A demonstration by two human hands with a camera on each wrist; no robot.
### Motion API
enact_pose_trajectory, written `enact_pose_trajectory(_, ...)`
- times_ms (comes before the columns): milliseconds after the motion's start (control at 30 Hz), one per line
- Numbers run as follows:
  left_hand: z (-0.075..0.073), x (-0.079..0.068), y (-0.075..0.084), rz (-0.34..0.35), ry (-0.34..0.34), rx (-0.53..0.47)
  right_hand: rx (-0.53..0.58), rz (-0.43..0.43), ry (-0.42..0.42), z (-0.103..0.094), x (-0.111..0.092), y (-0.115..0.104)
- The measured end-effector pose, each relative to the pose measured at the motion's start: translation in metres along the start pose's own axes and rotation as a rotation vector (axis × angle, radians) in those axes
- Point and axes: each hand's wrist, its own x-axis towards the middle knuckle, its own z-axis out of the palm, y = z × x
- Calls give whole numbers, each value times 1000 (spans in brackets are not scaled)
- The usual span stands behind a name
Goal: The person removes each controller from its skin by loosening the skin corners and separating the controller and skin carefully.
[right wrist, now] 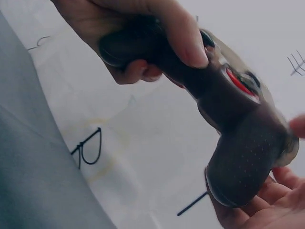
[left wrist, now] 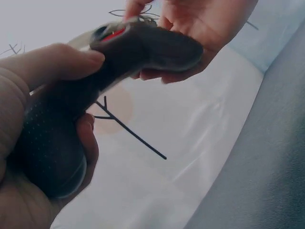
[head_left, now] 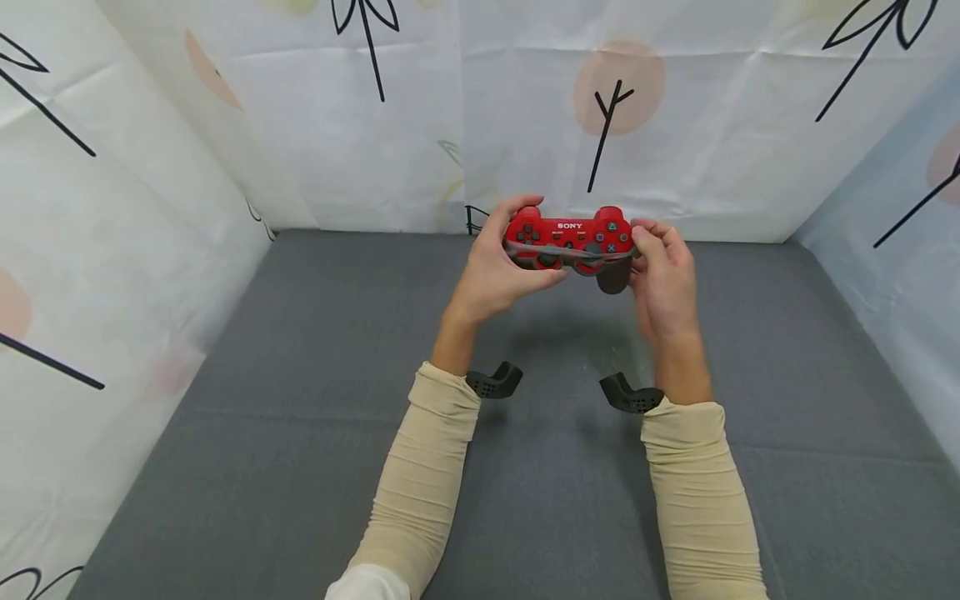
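Item: one red game controller (head_left: pixel 558 237), lettered SONY, with direction pad and coloured symbol buttons; located at about 2 o'clock of the head view's centre, being held clear of the bench (head_left: pixel 337 333) by both hands, face showing to the head camera.

Fitted part: one dark cover (head_left: pixel 613 277), wrapping the grips, its edge crossing the lower red face; the wrist views are showing small dots on its surface.

Left hand (head_left: pixel 486 279): at 8 o'clock of the controller, gripping its left end, thumb lying along the lower edge.

Right hand (head_left: pixel 666 283): at 4 o'clock, pinching the right end with thumb and fingers.

Also: two beige sleeves (head_left: pixel 701 492), covering both forearms; two black brackets (head_left: pixel 497 382), jutting inward beside the cuffs, at 7 and 5 o'clock of the controller.

Surround: white printed fabric (head_left: pixel 337 158), hanging behind the bench at 12 o'clock.
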Motion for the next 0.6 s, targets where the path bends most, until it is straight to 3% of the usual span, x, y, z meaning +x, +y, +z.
enact_pose_trajectory(200,8,0,2,12,-77,37,-161,-9,-86,-6,-2,-3)
enact_pose_trajectory(400,11,1,2,-27,-154,95,-250,-40,39,-4,-2,-5)
enact_pose_trajectory(500,11,1,2,-22,-141,200,-235,-34,96,-6,-2,-5)
enact_pose_trajectory(600,10,0,2,15,-68,281,-205,-4,130,-10,-2,-6)
